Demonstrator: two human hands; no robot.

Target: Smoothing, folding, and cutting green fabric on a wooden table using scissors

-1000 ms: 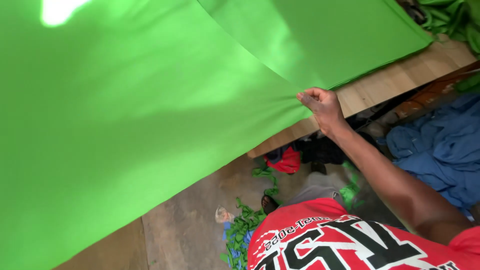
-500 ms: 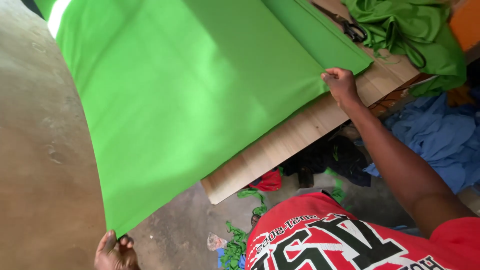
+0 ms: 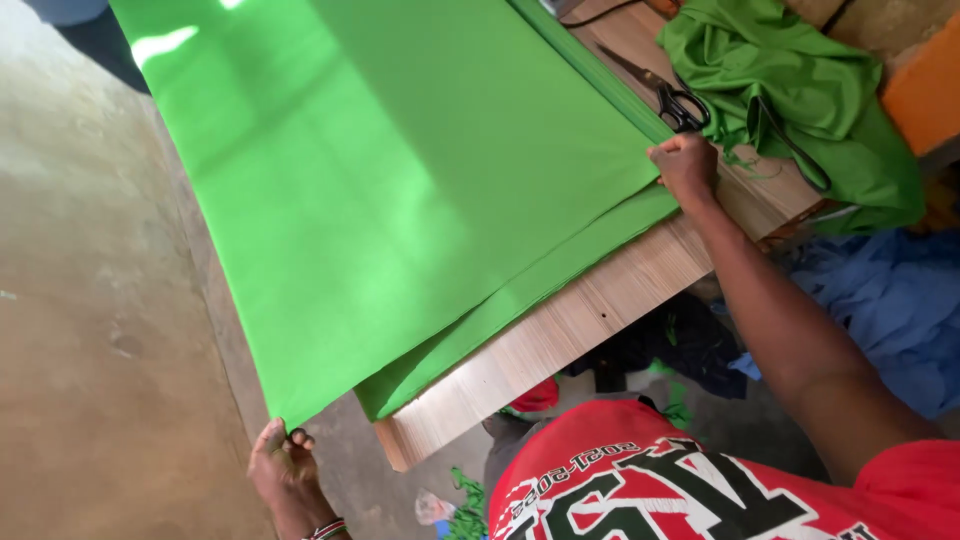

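A large sheet of bright green fabric [image 3: 400, 190] lies spread over a wooden table [image 3: 560, 330] and hangs off its left side. My left hand [image 3: 283, 462] pinches the sheet's near-left corner, held out past the table edge above the floor. My right hand [image 3: 685, 165] grips the sheet's near-right edge on the tabletop. A second green layer [image 3: 520, 300] shows beneath the top one along the near edge.
Black-handled scissors [image 3: 672, 98] lie on the table just beyond my right hand. A bunched green cloth [image 3: 800, 90] sits at the table's far right. Blue cloth [image 3: 890, 310] is piled on the right, and green scraps [image 3: 465, 505] lie on the concrete floor [image 3: 90, 330].
The green sheet, first held up filling the view, has come down flat onto the table. My left hand has come into view holding its corner, and my right hand moved right along the edge.
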